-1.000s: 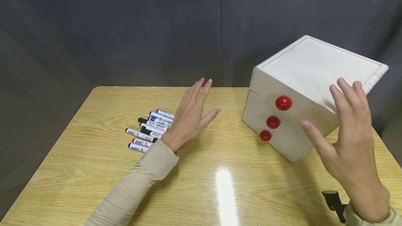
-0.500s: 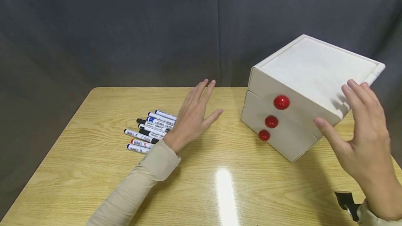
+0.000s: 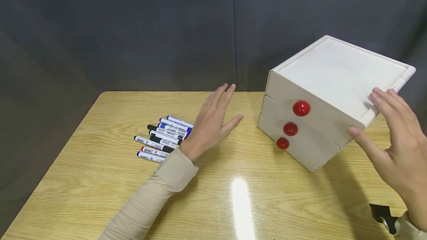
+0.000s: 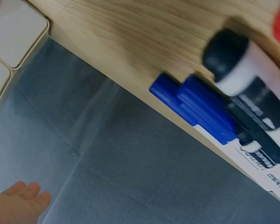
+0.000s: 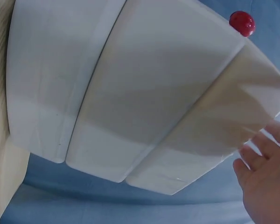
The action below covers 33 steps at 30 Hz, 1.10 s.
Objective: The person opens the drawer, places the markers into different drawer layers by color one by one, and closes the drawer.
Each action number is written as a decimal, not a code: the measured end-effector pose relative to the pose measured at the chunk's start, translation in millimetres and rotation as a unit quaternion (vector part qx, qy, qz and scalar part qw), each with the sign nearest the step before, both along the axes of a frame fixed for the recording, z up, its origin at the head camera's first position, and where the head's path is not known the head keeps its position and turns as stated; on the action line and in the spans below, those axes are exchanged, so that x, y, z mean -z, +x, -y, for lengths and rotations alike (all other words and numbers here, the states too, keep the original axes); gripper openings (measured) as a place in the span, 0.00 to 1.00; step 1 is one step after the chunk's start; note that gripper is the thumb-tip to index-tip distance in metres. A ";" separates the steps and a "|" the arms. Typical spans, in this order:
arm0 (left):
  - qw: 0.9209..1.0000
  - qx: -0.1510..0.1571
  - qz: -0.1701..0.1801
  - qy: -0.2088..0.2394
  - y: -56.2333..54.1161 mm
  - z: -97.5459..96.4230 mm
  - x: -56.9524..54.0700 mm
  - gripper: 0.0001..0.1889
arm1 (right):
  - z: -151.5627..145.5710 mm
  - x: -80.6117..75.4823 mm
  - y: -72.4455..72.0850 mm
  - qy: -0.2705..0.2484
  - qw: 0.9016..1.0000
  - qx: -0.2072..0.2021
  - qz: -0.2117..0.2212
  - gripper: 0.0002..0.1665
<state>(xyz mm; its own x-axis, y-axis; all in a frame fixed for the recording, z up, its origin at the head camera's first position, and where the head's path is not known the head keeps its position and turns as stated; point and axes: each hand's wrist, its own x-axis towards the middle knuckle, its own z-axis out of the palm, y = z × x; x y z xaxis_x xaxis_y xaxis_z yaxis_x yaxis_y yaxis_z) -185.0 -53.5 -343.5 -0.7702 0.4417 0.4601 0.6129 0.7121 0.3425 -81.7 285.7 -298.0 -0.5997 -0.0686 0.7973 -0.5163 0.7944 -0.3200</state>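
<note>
Beside the white drawer box (image 3: 330,93), the right hand (image 3: 401,145) spreads, released; the left hand (image 3: 211,125) (fingers extended, also released) hovers near markers (image 3: 165,136).

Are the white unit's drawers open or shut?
Shut, it seems: the drawers of the white unit line up in front, none jutting out.

Dark grey fabric backdrop (image 3: 133,29), thin vertical seam (image 3: 235,32), wood-grain table (image 3: 80,199), bright light streak (image 3: 242,206) on its surface

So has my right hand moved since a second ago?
Yes: in the head view, your right hand has shifted rightward relative to the white drawer box.
</note>
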 end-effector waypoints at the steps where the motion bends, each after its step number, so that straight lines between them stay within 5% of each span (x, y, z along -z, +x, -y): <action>1: 1.000 0.002 0.001 0.001 0.4 -1.3 -0.1 0.40 | -1.3 0.2 -0.3 0.001 1.000 -0.006 -0.001 0.53; 10: 1.000 0.010 0.002 0.009 2.7 -10.1 -2.0 0.40 | -4.6 -1.7 -1.5 -0.008 0.998 -0.063 -0.029 0.51; 21: 1.000 0.020 -0.002 0.013 4.3 -16.3 -0.7 0.40 | 4.1 -2.4 -0.6 -0.015 0.996 -0.060 -0.060 0.47; 33: 1.000 0.024 -0.012 0.015 6.6 -19.4 -1.3 0.40 | -2.5 5.2 -2.4 -0.002 0.999 -0.030 -0.039 0.45</action>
